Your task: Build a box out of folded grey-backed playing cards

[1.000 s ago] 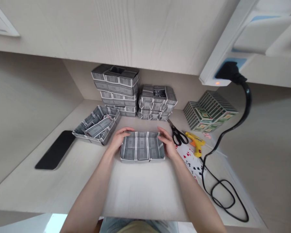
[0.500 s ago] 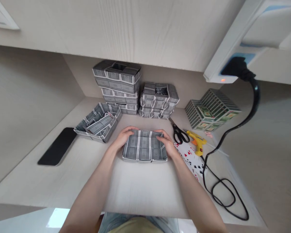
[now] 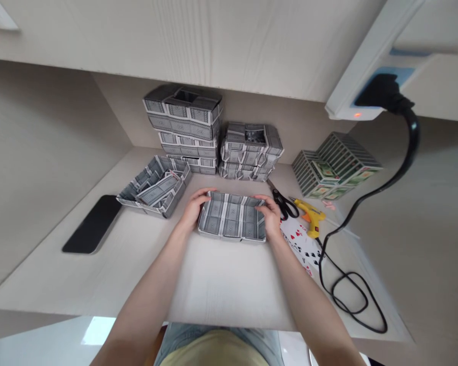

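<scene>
Box (image 3: 232, 216) slightly farther right — between fingers (image 3: 270, 202)

At four o'clock, red hearts (image 3: 298, 234) and black suit signs (image 3: 316, 255) mark white playing cards (image 3: 296, 244), finer print too small to read.

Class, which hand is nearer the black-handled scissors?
Right: the right hand is close beside the scissors; the left hand is farther off, across the card box.
</scene>
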The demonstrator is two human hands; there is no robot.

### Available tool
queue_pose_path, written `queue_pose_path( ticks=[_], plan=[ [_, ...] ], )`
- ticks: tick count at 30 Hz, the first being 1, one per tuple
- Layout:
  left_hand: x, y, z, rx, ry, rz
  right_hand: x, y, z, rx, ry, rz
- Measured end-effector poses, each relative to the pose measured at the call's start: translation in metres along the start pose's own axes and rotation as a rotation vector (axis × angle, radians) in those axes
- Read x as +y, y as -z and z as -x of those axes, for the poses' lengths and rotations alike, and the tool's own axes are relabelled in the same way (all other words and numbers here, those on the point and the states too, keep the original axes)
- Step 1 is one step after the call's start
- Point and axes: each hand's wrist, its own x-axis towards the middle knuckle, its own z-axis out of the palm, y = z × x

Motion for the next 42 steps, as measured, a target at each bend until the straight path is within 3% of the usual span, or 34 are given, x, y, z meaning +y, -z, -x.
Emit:
queue_pose_path(
  ticks=[3,9,13,21,26,30,33,38,42],
  plan=[
    [-0.001,0.000,-0.001,-0.050,-0.009,0.003,0.005,0.001,-0.003,0.097,0.069,0.033],
    [-0.005,-0.002,-0.003,0.055,-0.008,-0.009,0.010,0.004,-0.002,0.126,0.066,0.075],
    [-0.006,-0.001,-0.002,0.065,-0.002,-0.009,0.004,0.008,0.002,0.147,0.058,0.161],
    [-0.004,-0.003,-0.002,0.168,-0.066,-0.077,-0.023,0.048,0.004,0.058,0.179,0.683],
    [-0.002,0.010,-0.004,0.290,-0.105,-0.087,-0.026,0.092,0.001,0.046,0.039,0.945],
    [0.001,0.017,-0.004,0.251,-0.104,-0.093,-0.023,0.114,0.007,-0.018,-0.139,1.003],
    [0.002,0.015,-0.003,0.222,-0.107,-0.103,-0.019,0.115,0.013,-0.076,-0.196,1.109],
    [0.002,0.009,-0.001,0.200,-0.115,-0.113,-0.015,0.110,0.017,-0.010,-0.138,1.112],
    [-0.001,0.006,-0.001,0.242,-0.129,-0.113,-0.021,0.110,0.017,-0.142,-0.203,1.080]
  ],
)
